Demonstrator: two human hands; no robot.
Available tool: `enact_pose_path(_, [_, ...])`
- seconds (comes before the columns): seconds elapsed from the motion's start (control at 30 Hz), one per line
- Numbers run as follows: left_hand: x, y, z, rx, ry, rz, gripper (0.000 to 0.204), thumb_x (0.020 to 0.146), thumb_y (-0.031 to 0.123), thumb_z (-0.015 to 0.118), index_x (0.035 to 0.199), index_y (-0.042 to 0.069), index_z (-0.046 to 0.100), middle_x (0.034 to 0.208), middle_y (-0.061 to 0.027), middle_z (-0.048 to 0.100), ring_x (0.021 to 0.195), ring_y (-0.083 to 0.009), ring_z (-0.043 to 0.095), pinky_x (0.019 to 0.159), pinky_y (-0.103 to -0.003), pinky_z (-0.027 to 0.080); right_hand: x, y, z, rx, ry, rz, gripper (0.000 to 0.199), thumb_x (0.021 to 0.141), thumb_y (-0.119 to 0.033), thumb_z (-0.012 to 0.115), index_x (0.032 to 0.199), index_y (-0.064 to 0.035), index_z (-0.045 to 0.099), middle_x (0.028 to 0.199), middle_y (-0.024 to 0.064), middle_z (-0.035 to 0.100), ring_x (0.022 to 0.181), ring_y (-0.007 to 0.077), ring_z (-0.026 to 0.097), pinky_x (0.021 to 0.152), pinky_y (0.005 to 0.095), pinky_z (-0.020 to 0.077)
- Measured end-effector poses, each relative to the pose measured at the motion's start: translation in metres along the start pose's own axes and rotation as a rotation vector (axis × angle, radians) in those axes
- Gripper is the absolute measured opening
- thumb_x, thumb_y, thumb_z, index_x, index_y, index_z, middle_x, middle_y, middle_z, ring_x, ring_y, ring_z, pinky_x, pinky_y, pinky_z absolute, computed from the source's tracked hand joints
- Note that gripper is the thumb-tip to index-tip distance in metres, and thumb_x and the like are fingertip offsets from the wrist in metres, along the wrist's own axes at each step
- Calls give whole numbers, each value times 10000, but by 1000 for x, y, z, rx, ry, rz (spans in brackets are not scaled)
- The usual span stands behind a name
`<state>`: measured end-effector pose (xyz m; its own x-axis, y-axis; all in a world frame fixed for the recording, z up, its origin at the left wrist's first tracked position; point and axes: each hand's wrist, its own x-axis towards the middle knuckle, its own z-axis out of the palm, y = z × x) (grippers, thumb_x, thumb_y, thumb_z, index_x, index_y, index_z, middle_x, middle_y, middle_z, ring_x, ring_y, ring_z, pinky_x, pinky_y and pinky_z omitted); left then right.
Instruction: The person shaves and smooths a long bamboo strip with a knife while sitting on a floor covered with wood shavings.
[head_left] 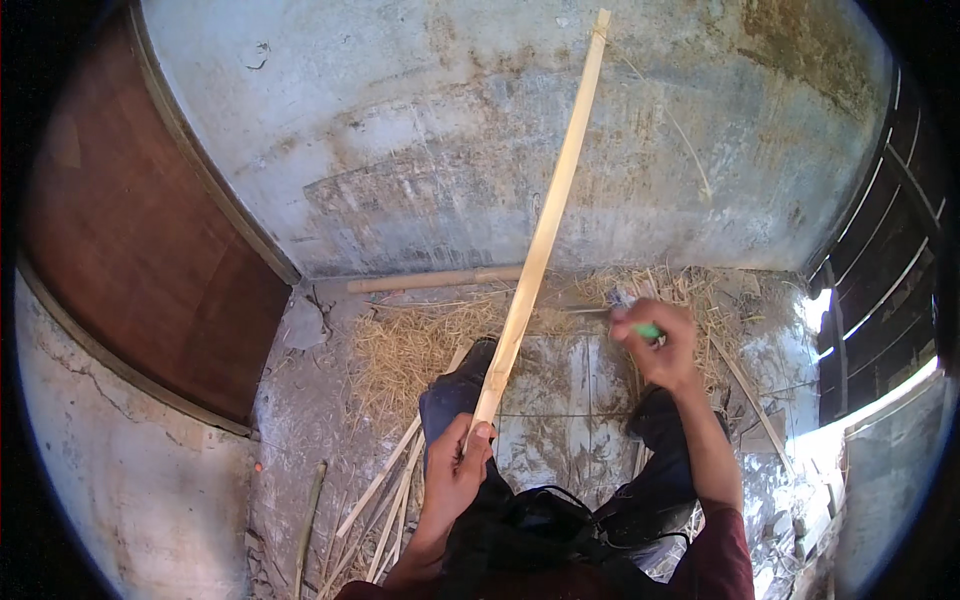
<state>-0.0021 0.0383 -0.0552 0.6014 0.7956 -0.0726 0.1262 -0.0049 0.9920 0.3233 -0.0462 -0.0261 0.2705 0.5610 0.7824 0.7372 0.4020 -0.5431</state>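
A long, pale bamboo strip (pixel 541 232) runs upward and slightly rightward from the left hand (pixel 455 470), its far end reaching high against the grey plastered wall (pixel 430 130). The left hand is closed around the strip's lower end, thumb pressed on top, holding it tilted away from the body. Just beyond that grip the strip passes over the person's dark trouser knee (pixel 455 395).

To the right of the grip and a little higher, the right hand (pixel 658 345) is closed on a knife with a green handle (pixel 646 329); its thin blade points leftward toward the strip, the tip close to the strip but whether it touches cannot be told. The right forearm, in a dark red sleeve (pixel 722 555), comes up from the lower edge.

Beneath both hands lies a stained tiled floor (pixel 565 400). Past the grip, toward the wall, dry straw and shavings (pixel 410 350) are heaped, and a thicker round bamboo pole (pixel 435 281) lies along the foot of the wall. Below and left of the gripping hand several thin split strips (pixel 385 500) lie loose on the ground, fanned outward. Far left of the grip stands a brown wooden door (pixel 140 240); far right, a dark slatted panel (pixel 890 240) lets in bright light. Near the body, under the hands, a dark bag with straps (pixel 540 525) rests in the lap
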Motion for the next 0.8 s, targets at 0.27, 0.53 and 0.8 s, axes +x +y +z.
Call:
enact_pose_path(0.27, [-1,5,2,-28,1,-18,303,1143,294,580,1012,31,656,690,44,518,549,-11,426,482,-220,319,-5,-20,18,-206,-184,-162,149,797,-106,902,915,-135,815,706,22,669,558,201,643,502,339,470])
enact_pose_path(0.53, [-6,6,4,117,23,25,292,1137,269,590,1011,17,665,679,21,554,577,-22,443,503,-248,329,1,-17,13,-277,-65,-75,127,811,-96,902,895,-116,809,692,41,667,555,211,642,503,345,465])
enact_pose_path(0.8, [-11,6,5,176,32,67,271,1134,245,587,1011,14,657,673,-5,561,614,-49,468,532,-268,364,0,-7,16,-156,-31,-50,132,805,-62,906,869,-87,793,730,64,709,567,216,656,503,338,469])
